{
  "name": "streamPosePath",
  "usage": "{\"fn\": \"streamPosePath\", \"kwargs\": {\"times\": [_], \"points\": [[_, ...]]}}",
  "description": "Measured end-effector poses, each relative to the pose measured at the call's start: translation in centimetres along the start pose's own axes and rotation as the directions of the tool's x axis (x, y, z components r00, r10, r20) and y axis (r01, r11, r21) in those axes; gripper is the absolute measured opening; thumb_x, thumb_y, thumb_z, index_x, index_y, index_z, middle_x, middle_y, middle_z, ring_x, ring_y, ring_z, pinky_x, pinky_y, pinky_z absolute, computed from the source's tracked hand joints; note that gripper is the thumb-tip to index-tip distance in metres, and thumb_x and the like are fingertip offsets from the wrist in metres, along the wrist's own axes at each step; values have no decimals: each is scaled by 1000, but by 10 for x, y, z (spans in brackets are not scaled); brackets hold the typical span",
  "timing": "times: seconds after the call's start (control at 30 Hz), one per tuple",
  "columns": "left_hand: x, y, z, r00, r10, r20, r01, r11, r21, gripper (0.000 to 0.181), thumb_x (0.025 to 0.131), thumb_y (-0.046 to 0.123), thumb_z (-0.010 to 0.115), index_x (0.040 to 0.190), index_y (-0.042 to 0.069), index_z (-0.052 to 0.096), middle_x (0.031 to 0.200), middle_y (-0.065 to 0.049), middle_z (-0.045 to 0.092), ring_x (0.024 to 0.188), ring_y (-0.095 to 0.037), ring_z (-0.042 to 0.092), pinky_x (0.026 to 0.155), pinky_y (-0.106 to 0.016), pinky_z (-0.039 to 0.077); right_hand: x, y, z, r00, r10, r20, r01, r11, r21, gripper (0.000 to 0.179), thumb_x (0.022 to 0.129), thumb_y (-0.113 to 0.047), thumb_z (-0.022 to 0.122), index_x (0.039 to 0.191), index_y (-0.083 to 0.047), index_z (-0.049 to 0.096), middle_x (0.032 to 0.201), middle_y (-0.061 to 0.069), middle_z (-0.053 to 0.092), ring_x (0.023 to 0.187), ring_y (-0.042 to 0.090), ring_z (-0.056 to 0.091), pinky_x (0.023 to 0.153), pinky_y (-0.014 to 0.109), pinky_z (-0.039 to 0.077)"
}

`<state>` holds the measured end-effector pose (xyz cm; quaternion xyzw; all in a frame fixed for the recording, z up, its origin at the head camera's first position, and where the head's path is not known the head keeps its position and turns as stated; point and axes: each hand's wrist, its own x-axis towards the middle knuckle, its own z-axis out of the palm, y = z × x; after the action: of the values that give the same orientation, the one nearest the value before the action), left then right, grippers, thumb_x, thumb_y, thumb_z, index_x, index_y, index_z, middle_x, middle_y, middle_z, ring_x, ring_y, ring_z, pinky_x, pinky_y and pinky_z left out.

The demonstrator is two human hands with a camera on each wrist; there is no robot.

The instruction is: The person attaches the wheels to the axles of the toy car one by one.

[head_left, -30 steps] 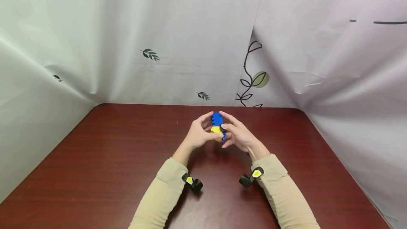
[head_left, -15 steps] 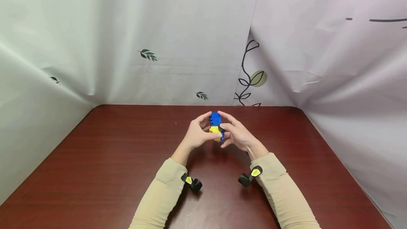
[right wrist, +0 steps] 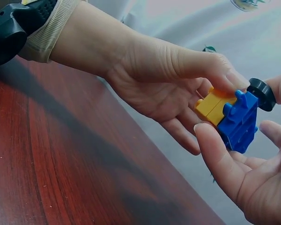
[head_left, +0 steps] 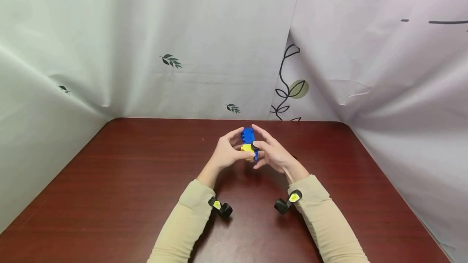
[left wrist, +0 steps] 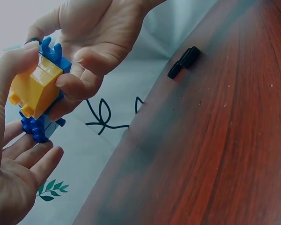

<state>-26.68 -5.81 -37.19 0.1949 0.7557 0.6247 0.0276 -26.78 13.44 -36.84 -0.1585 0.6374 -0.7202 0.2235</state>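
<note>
Both hands hold a small toy of joined building blocks above the far middle of the table. Its blue block [head_left: 248, 135] points away from the person and its yellow block [head_left: 246, 148] is nearer. My left hand [head_left: 224, 153] pinches it from the left, the thumb along the yellow part and fingers reaching under the blue end. From the right, my right hand [head_left: 277, 156] pinches with its thumb at a black wheel [right wrist: 262, 95] on the blue part. In the right wrist view, blue pegs [right wrist: 240, 99] stick out beside the wheel. Fingers hide part of the toy.
A dark red wooden table [head_left: 128, 182] spreads under both arms. In the left wrist view a small black stick-like piece [left wrist: 184, 62] lies on the table. White printed cloth [head_left: 204, 31] hangs behind and at the sides. Both wrists carry black cameras.
The hands and the toy keep nearly the same place; the right index fingertip has lifted slightly off the blue end. The head view has shifted a little.
</note>
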Motion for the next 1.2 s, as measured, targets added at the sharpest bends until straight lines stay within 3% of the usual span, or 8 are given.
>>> {"fn": "streamPosePath", "kwargs": {"times": [0.27,0.4,0.5,0.63,0.77,0.9,1.17,1.2], "points": [[6,-24,0,999,4,-37,-4,1000,-15,82,74,16,81,144,11,39,139,-10,51,121,-28,56,95,-38,49,1,4,1,1000,-15,3,15,1000,11,65,98,-18,50,150,-36,15,96,10,57,73,24,68,58,35,58],[6,-27,-1,1000,13,-25,-13,1000,-21,82,74,15,80,144,12,38,140,-10,50,125,-28,54,99,-40,46,3,6,1,1000,2,-5,-3,1000,-20,64,98,-22,49,150,-35,15,110,13,53,83,30,68,61,37,59],[7,-26,-2,1000,18,-8,-18,1000,-18,85,75,13,79,146,13,34,143,-10,46,131,-27,48,104,-43,41,4,6,1,1000,21,-18,-22,998,-56,63,98,-26,49,150,-35,16,119,15,49,89,33,67,67,41,59],[9,-24,-2,1000,18,26,-17,1000,-10,92,74,12,79,149,14,27,149,-9,39,137,-26,40,109,-45,36,5,6,-1,998,36,-50,-40,995,-89,62,97,-28,50,150,-33,17,113,15,53,87,28,68,72,43,58],[11,-23,-2,999,-10,46,10,1000,4,95,73,14,80,150,15,24,150,-7,37,138,-24,38,110,-43,35,6,5,-3,996,47,-70,-55,993,-109,62,97,-29,50,150,-30,18,108,12,57,82,22,69,73,41,58],[12,-21,-2,997,-37,62,37,999,0,95,75,14,79,151,13,22,151,-9,36,138,-24,38,110,-42,35,6,5,-6,996,58,-72,-68,987,-145,60,97,-32,50,150,-27,21,116,16,55,86,22,68,76,41,58],[-5,7,-3,996,-44,83,44,999,7,90,79,11,75,150,3,19,151,-18,33,138,-32,36,109,-45,35,1,2,-14,992,12,-129,-47,962,-269,58,95,-43,52,145,-17,36,135,20,50,98,24,66,81,42,57],[-3,3,-2,997,-42,70,42,999,9,91,79,13,76,150,5,21,151,-16,33,138,-31,36,109,-45,35,0,2,-16,990,5,-141,-46,957,-287,59,94,-44,52,144,-15,38,134,19,51,100,26,66,82,41,57]]}}
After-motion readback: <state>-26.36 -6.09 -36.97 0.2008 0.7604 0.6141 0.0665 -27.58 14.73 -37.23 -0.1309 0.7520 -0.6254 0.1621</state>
